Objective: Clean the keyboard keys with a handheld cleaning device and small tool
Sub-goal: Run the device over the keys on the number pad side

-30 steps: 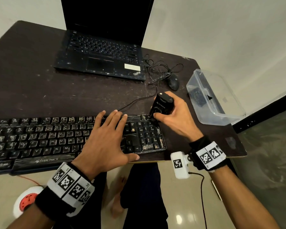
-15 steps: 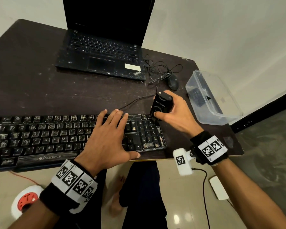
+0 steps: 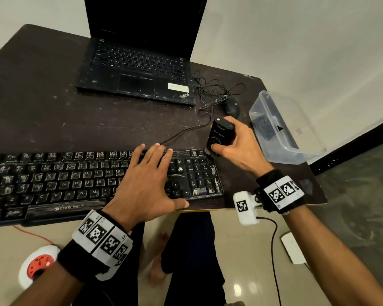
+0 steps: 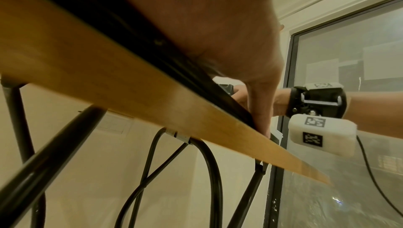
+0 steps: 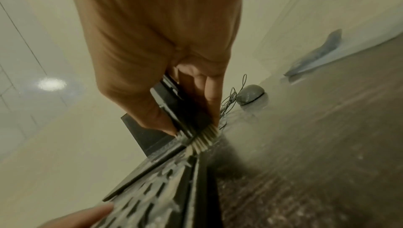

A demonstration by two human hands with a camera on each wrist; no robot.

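A dusty black keyboard point(image 3: 53, 180) lies along the table's near edge. My left hand point(image 3: 146, 180) lies flat on its right part with straight fingers, thumb at the front edge point(image 4: 259, 111). My right hand point(image 3: 232, 146) grips a small black handheld cleaning device point(image 3: 220, 134) upright at the keyboard's far right corner. In the right wrist view the device point(image 5: 174, 104) has pale bristles point(image 5: 205, 138) pressed against the keyboard's edge point(image 5: 165, 176). No separate small tool is visible.
An open black laptop point(image 3: 137, 69) stands at the back. A black mouse point(image 3: 232, 107) with tangled cable lies right of it. A clear plastic box point(image 3: 283, 127) sits at the table's right edge. A red and white socket point(image 3: 39, 265) lies on the floor.
The device and right hand have stayed at the keyboard's far right corner, shifting only slightly. My left hand has kept its place on the keys.
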